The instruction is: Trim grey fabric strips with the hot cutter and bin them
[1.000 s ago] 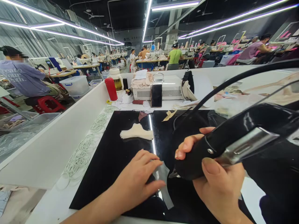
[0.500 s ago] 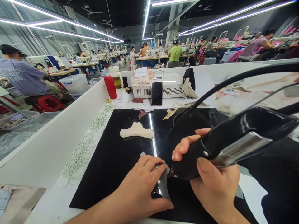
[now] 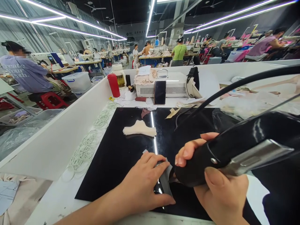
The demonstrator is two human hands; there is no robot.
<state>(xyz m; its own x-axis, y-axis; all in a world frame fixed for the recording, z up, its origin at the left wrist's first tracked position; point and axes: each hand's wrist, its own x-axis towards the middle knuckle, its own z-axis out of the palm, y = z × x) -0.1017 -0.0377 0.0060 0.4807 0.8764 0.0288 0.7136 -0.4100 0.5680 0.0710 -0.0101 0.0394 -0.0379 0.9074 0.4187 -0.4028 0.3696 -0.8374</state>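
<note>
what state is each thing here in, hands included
left hand: spread over the grey piece
right hand: closed around the black tool
black tool: held tilted
grey piece: on the board, partly covered
cream stack: lying flat
phone: propped up, screen dark
jug: partly filled
cord loops: loosely heaped
ceiling lights: on

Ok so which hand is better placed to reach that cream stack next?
Probably the left hand: it lies nearer the cream stack, touching the grey piece, while the right hand grips the black tool.
</note>
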